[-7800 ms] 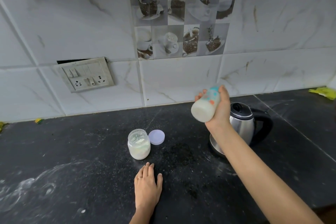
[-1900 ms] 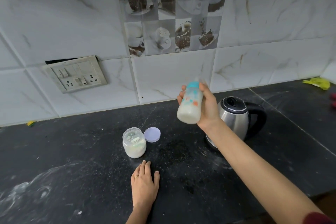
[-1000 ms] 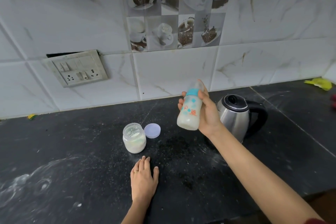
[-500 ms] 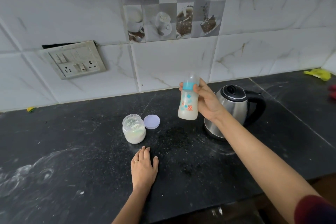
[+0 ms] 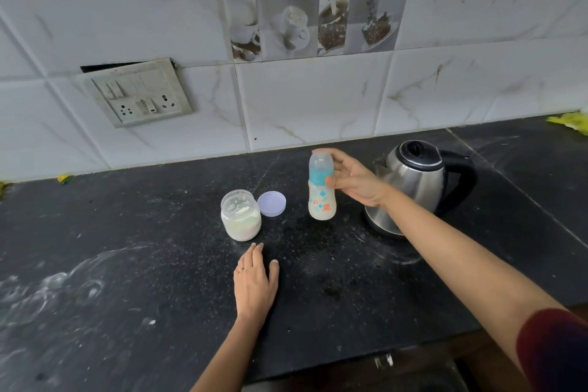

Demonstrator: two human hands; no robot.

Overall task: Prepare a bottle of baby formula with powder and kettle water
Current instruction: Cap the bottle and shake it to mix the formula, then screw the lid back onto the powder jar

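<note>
Two bare hands show in the head view. Right hand (image 5: pixel 356 181), just right of centre, grips the baby bottle (image 5: pixel 322 200) near its top, thumb on the teal collar and fingers (image 5: pixel 340 156) curled round the clear cap. The bottle is upright and full of milky liquid, its base at the dark counter (image 5: pixel 127 248); whether it touches I cannot tell. Left hand (image 5: pixel 256 283) lies flat on the counter at lower centre, fingers straight, holding nothing. Left of the bottle stands an open powder jar (image 5: pixel 241 216), its lilac lid (image 5: pixel 271 204) flat just beside it. Behind the right wrist sits a steel kettle (image 5: pixel 413 181).
</note>
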